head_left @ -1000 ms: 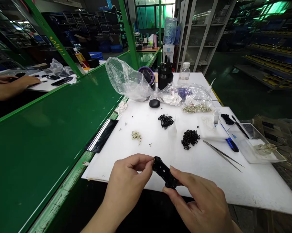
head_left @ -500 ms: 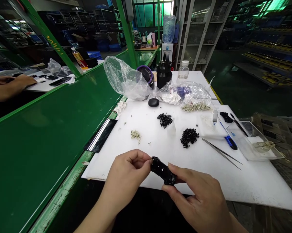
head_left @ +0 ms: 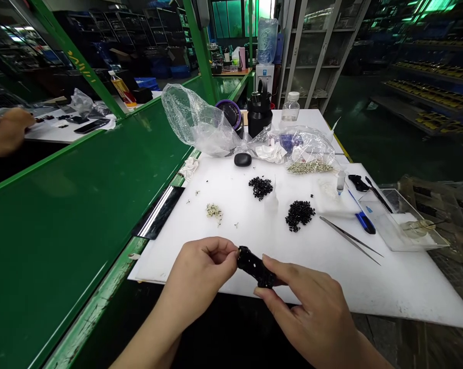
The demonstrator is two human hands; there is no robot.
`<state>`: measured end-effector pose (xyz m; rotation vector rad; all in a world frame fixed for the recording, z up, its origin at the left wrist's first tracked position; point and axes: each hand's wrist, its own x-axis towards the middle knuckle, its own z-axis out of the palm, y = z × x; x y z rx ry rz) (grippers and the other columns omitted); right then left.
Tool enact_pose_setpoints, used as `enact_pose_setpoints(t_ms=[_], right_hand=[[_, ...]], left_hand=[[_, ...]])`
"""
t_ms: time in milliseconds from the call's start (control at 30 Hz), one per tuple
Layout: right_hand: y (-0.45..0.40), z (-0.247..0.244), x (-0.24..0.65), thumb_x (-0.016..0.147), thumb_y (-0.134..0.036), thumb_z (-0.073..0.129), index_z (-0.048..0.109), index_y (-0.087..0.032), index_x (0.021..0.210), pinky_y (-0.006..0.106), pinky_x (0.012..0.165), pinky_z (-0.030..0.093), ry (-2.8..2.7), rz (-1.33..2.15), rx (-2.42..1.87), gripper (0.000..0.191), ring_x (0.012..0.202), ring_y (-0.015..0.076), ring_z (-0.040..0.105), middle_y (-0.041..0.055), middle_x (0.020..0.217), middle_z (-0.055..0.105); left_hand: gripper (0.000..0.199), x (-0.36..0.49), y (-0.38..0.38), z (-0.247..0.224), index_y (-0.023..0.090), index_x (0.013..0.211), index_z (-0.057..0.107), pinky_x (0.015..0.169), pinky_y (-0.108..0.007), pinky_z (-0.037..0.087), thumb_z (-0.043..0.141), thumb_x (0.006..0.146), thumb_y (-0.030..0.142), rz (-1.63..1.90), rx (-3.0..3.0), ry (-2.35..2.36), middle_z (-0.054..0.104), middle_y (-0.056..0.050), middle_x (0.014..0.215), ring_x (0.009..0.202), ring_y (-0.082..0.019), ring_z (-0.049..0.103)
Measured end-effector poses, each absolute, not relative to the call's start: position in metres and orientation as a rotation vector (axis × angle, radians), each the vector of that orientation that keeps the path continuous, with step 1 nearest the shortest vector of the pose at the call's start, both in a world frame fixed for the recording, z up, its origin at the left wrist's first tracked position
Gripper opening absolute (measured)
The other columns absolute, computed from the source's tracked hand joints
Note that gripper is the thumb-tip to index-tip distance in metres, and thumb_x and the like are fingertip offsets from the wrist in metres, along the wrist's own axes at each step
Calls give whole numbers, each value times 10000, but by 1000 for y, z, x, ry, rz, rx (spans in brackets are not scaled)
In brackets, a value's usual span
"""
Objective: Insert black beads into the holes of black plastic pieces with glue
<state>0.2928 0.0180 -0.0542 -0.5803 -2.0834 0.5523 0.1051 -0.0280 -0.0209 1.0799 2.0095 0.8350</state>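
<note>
A black oblong part (head_left: 254,267) with small holes is held over the front edge of the white board (head_left: 200,256). My right hand (head_left: 311,300) grips its right end between thumb and fingers. My left hand (head_left: 200,277) is closed in a pinch at the part's upper left end; whatever sits between its fingertips is too small to make out. Beyond the hands lie two heaps of small black pieces (head_left: 261,188) (head_left: 299,215) and a little pile of pale pieces (head_left: 214,210).
Tweezers (head_left: 350,238), a blue-handled tool (head_left: 365,223) and a clear tray (head_left: 393,243) lie at right. Plastic bags (head_left: 200,128), a black case (head_left: 242,159) and a black bottle (head_left: 259,115) stand farther back. Another person's hand (head_left: 8,130) is at far left.
The black part has turned slightly in my hands, with both hands still on it. At far left the other person's hand has moved left. The whole view has shifted slightly.
</note>
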Motion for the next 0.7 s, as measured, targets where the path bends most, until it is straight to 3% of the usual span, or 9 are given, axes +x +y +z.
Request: enact_pose_setpoints(t_ms=[500,700], right_hand=[[19,-55,294,812,-94,669,586,-116,1187,237,672,578,-2093,626,-574,385,706,136,687,71,952,733],[19,-53,294,798,-87,683,594,-118,1166,230,677,577,-2072,616,-576,380,701,128,689,63,928,738]], left_hand=[[139,104,-26,-27,166,736,646,612,-252,450,613,756,300,859,985,1895,661,-14,669,650,-160,606],[122,104,-24,-33,157,738,598,600,-200,444,665,740,259,1035,849,1740,643,15,643,607,-102,575]])
